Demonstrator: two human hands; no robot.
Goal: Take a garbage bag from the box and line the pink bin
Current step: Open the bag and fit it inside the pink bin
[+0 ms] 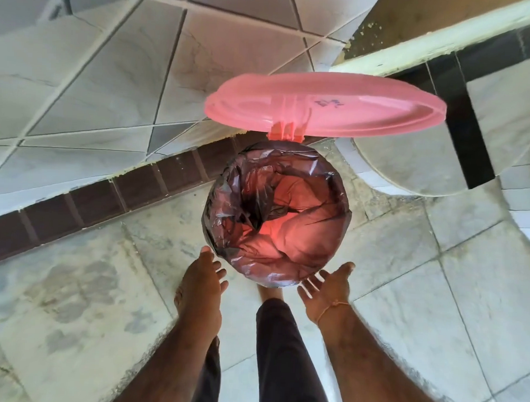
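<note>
I saw the garbage bag (277, 213) already sitting inside the pink bin (278, 134), its edge folded over the rim all round. The lid (325, 104) stood up at the far side. My left hand (204, 274) and right hand (326, 287) were at the near side, fingers spread apart, holding nothing. The job looked almost done; maybe only closing the lid was left

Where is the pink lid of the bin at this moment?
In the head view, the pink lid stands open above the far rim of the bag-lined bin, toward the tiled wall.
</note>
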